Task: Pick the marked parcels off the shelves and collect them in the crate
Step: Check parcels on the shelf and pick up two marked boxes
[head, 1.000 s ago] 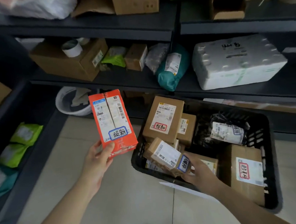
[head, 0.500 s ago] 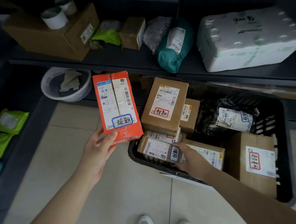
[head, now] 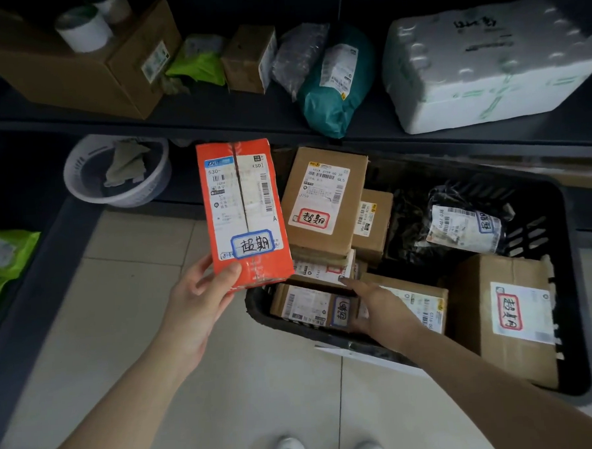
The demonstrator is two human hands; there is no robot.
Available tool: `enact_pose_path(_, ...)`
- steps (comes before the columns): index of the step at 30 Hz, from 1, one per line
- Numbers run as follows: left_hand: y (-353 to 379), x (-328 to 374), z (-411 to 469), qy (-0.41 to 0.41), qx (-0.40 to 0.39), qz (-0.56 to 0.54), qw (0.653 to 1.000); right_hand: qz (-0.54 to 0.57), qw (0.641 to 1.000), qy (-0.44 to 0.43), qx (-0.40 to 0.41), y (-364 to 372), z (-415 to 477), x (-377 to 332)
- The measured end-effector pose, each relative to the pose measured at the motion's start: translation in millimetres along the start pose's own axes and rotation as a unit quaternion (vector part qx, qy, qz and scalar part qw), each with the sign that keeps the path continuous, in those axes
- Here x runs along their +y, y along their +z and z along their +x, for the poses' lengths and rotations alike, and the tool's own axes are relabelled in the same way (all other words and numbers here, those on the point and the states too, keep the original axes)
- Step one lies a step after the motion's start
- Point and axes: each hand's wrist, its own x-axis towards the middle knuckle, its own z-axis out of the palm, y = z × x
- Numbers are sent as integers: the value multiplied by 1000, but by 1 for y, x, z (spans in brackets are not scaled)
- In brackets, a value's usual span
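left hand (head: 195, 300), fingers clamped low on the orange parcel (head: 244, 210); right hand (head: 378, 309) fingers rest apart on the small box (head: 309, 304) in the crate (head: 566, 313); the tall parcel may tip out.

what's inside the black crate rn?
The black crate holds several brown boxes with marked labels and a dark bag parcel. The right hand covers part of one; lower layers are hidden.
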Motion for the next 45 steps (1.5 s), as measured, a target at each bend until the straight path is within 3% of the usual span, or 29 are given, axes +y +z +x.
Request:
enact_pose_path(5,20,12,-8,0,-14,26,1000,140,986,17,93,-29,-36,-10)
enact_pose_path(10,61,21,-20,-1,-36,39,999,319,937,19,139,-65,-72,-18)
enact_pose_path(17,127,24,-28,-16,-140,95,986,469,874,-4,128,-95,-102,-17)
enact_pose_path(26,170,27,-19,-48,-238,167,956,595,797,61,81,-101,-104,21)
enact_pose_path(29,170,32,-12,-39,-265,284,921,636,761,92,94,-95,-94,33)
enact_pose_path(32,157,30,10,48,-185,415,890,650,741,130,107,-90,-78,40)
enact_pose_path(35,142,26,36,145,-90,583,794,650,739,143,105,-87,-62,39)
enact_pose_path(38,128,19,54,142,-86,663,730,645,741,150,108,-84,-42,36)
enact_pose_path(42,119,14,68,166,-88,691,698,645,739,154,117,-78,-16,32)
enact_pose_path(45,113,8,77,214,-79,672,705,605,765,168,142,-68,5,33)
